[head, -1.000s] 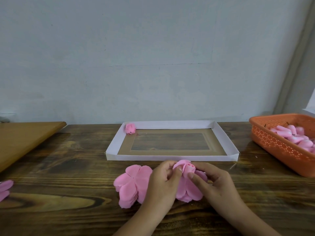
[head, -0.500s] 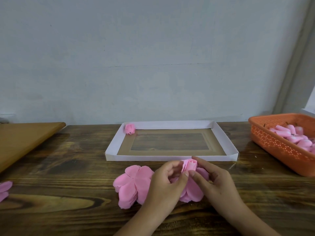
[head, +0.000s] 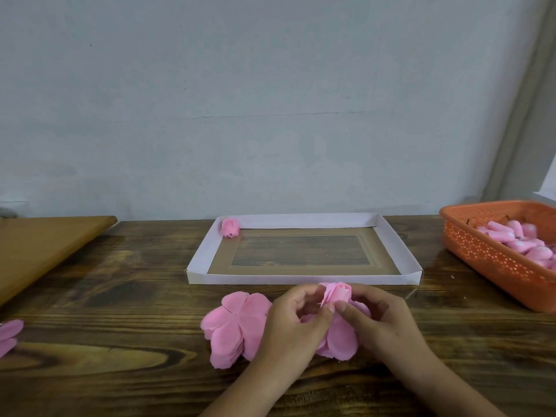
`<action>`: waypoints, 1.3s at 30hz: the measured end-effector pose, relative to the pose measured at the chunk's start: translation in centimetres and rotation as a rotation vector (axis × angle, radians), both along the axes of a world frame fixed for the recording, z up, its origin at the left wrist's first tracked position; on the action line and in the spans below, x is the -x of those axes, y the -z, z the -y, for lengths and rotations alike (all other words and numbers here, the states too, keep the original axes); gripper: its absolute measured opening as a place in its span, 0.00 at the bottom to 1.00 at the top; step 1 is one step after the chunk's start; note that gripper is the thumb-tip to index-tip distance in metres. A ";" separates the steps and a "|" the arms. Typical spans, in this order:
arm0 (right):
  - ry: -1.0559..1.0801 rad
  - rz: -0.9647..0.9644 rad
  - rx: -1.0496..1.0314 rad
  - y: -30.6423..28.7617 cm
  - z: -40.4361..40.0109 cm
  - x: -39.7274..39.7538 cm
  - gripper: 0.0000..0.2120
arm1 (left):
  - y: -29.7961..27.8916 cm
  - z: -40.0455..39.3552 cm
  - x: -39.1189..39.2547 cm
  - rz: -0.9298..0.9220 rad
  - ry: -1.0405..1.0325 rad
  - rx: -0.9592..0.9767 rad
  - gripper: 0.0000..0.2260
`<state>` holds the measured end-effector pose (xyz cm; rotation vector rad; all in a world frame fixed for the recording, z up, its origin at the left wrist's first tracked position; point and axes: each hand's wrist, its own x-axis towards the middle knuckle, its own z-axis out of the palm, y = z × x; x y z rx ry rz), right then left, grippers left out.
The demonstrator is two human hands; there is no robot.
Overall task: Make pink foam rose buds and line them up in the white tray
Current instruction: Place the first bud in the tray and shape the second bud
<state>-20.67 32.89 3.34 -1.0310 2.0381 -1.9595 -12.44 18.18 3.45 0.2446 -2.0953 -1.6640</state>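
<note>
Nearest to the camera, both hands work together on one bud. The left hand (head: 296, 322) has its fingers curled, and its thumb and forefinger pinch the rolled foam; the right hand (head: 380, 319) meets it from the other side, fingers also curled around the same piece. Between them the half-made rose bud (head: 337, 291) stands up just above the fingertips, while its loose petals (head: 341, 341) hang below on the table. I think the two hands hold it like this so the rolled centre does not open while the next petal is wrapped.

Just beside the left hand lies a stack of flat pink petal sheets (head: 236, 325); how many sheets it has, I cannot tell. It is kept close, probably for easy reach.

At the left edge some more pink petals (head: 9, 334) show only partly.

Farther back is the white tray (head: 304, 278), with one finished bud (head: 230, 227) in its far left corner, so a row can begin there.

At the right, one orange basket (head: 487, 260) holds many pink foam pieces (head: 517, 240), too heaped to count.
</note>
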 end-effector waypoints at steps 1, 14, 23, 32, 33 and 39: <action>0.003 0.012 0.010 0.0 0.0 0.0 0.10 | 0.0 0.0 0.0 0.001 0.000 0.000 0.12; -0.011 0.063 0.021 -0.7 -0.2 -0.6 0.07 | -0.3 0.1 -0.3 0.008 0.034 -0.004 0.09; 0.063 0.006 0.118 -1.0 -0.1 -0.7 0.09 | -0.7 0.4 -0.3 0.056 0.048 -0.148 0.14; 0.082 0.033 0.141 -0.9 -0.2 -0.6 0.10 | -0.4 1.1 -0.1 0.109 -0.073 -0.323 0.14; 0.069 0.027 0.136 -1.0 -0.2 -0.7 0.10 | -0.3 1.2 -0.1 0.109 -0.093 -0.336 0.14; 0.008 0.006 0.146 -0.9 0.1 -0.9 0.11 | -0.3 1.2 0.1 0.083 -0.180 -0.404 0.12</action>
